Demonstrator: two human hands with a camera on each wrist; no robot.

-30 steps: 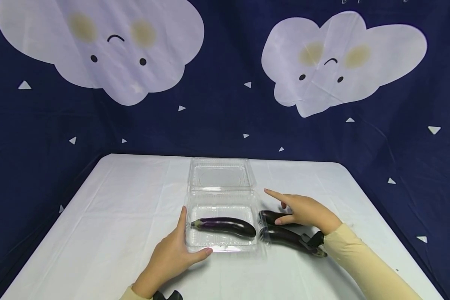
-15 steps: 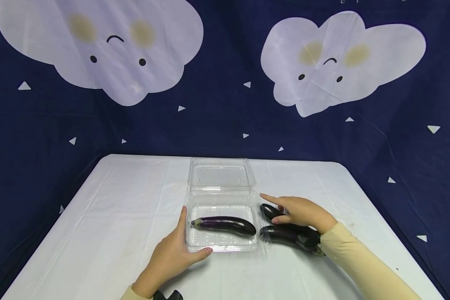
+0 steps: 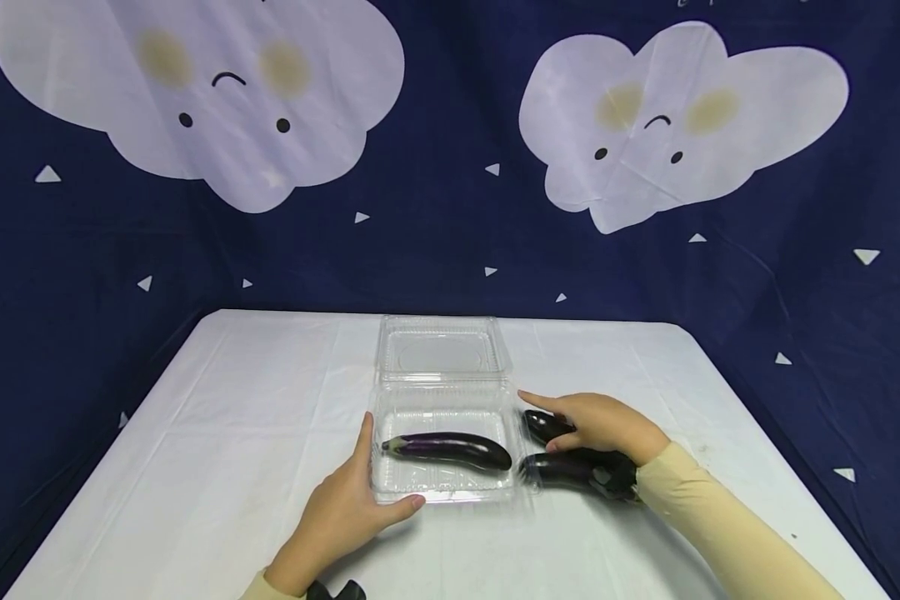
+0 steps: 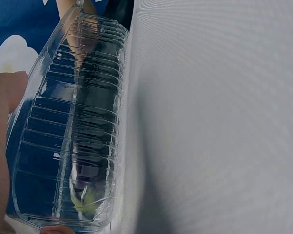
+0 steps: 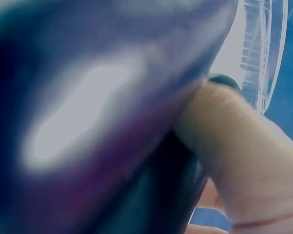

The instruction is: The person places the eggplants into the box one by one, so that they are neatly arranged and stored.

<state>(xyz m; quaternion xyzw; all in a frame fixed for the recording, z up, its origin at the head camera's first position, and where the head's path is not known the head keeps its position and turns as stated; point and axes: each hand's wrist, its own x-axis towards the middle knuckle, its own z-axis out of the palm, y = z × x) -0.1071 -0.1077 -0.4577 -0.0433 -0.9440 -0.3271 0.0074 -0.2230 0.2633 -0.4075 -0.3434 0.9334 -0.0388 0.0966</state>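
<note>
An unlidded clear plastic clamshell container lies on the table, one eggplant across its base. My left hand rests at its front left corner, thumb and index finger straight and spread along the sides. In the left wrist view, that hand's thumb lies by the rim. To the right of the container, my right hand grips the farther eggplant, its thumb on the near side. Another eggplant lies just in front, partly hidden by the wrist. The right wrist view shows the gripped eggplant close and blurred.
The container's raised-edge lid lies folded back toward the far edge of the white-covered table. A dark blue cloth with cloud prints hangs behind the table.
My right hand has shifted slightly toward me and left, its fingers coming in round the farther eggplant, whose rounded end has turned and risen a little. The left hand and container have stayed put.
</note>
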